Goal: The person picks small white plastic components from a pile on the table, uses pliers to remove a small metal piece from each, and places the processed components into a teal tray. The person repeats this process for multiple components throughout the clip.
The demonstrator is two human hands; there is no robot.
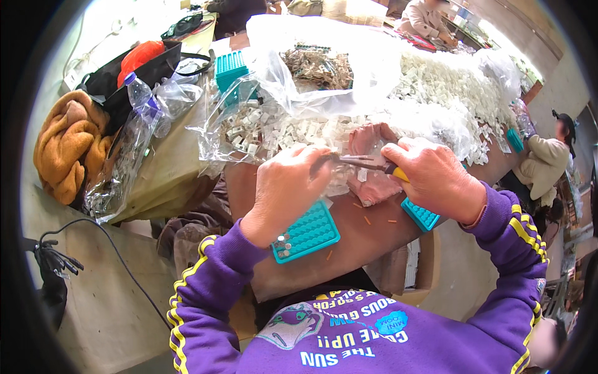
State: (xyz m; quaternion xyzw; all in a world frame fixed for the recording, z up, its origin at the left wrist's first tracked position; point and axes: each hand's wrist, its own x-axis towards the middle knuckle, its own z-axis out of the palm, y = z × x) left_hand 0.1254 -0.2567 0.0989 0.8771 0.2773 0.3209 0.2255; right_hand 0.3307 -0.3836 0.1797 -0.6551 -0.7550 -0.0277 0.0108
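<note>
Reference landmark: the near turquoise tray (314, 225), which lies on the counter (293, 274) in front of me. My left wrist and sleeve cross its left edge. The tip of the pliers (367, 163), beyond the tray and to its right, meets my left hand; any workpiece there is hidden or too small to identify. My right wrist covers part of the second turquoise tray (420, 214), located right of the landmark.

Containers. The landmark tray has rows of pockets; small round metal pieces (283, 246) sit at its left end, and the other visible pockets hold nothing. A stack of turquoise trays (232, 67) stands far beyond the landmark, to its left. Well beyond the landmark, an open clear plastic bag (367, 93) surrounds a heap of thin brown parts (319, 67). White plastic parts (436, 87) are piled beyond and right of the landmark. A pink cloth (378, 188) lies just beyond it, on the right.

Fingers. My right fingers (402, 151) are closed around the yellow-and-dark handles of the pliers. My left fingers (311, 154) are curled inward at the tip; I cannot tell whether they grip a part or how narrow their gap is.
</note>
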